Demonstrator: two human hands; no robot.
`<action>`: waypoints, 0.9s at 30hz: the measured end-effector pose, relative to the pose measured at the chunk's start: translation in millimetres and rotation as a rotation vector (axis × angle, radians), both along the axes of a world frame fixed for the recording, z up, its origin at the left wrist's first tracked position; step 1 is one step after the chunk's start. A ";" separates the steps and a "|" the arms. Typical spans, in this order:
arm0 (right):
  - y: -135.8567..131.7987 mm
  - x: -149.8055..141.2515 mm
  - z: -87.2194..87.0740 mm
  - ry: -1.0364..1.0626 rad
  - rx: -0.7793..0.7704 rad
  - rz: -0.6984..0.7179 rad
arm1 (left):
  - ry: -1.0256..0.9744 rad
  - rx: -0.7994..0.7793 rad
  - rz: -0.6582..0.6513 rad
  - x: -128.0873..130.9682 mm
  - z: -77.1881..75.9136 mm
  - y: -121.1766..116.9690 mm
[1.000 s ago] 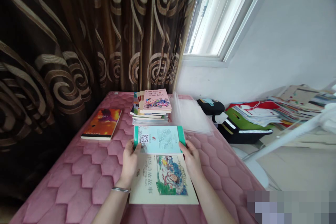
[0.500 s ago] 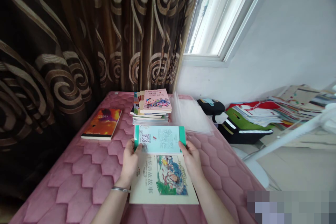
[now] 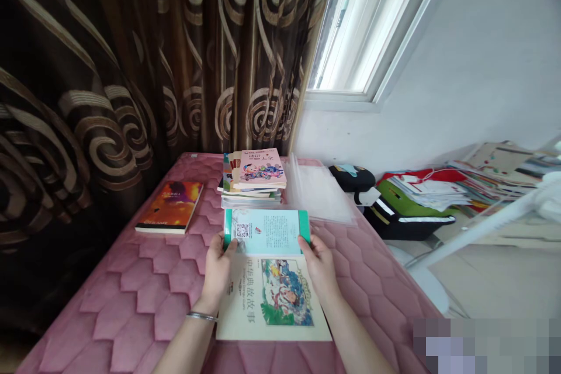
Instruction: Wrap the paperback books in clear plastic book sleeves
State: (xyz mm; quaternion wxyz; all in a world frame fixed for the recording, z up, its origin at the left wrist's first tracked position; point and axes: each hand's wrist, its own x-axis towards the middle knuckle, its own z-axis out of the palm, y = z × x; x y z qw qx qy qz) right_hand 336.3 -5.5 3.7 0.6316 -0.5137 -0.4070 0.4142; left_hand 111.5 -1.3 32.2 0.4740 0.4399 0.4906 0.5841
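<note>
An open book (image 3: 245, 321) lies before me, its title page with a colourful picture facing up. At its far side a light blue cover flap (image 3: 276, 231) with green ends, a QR code and small print is raised. My left hand (image 3: 219, 263) pinches the flap's left end, thumb on top and fingers behind. At the right end, my right hand (image 3: 322, 260) grips the flap the same way. A shiny edge along the flap looks like clear plastic, though I cannot tell for sure. A bracelet circles my left wrist.
Behind the open book stands a stack of books (image 3: 263, 169), a pink one on top. Clear plastic sheets (image 3: 324, 190) lie right of it. An orange book (image 3: 173, 204) rests at left on the pink quilted surface (image 3: 144, 286). Bags and papers (image 3: 421, 193) sit beyond the right edge.
</note>
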 end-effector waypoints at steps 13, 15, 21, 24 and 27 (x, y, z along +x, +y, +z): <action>-0.3 -0.7 0.5 -0.019 -0.007 -0.001 | 0.012 -0.014 0.015 0.0 2.0 -1.2; -0.3 -0.1 0.0 -0.020 -0.011 -0.001 | 0.011 -0.009 0.017 0.2 3.1 -1.7; 0.2 5.3 -3.9 -0.034 -0.032 0.034 | 0.023 -0.002 0.020 0.8 4.2 -2.7; 0.6 5.6 -3.4 -0.033 -0.037 0.028 | 0.034 0.000 0.027 0.6 2.6 -2.4; 1.0 4.6 -3.3 -0.042 -0.025 0.019 | 0.046 -0.006 0.031 0.1 1.6 -1.7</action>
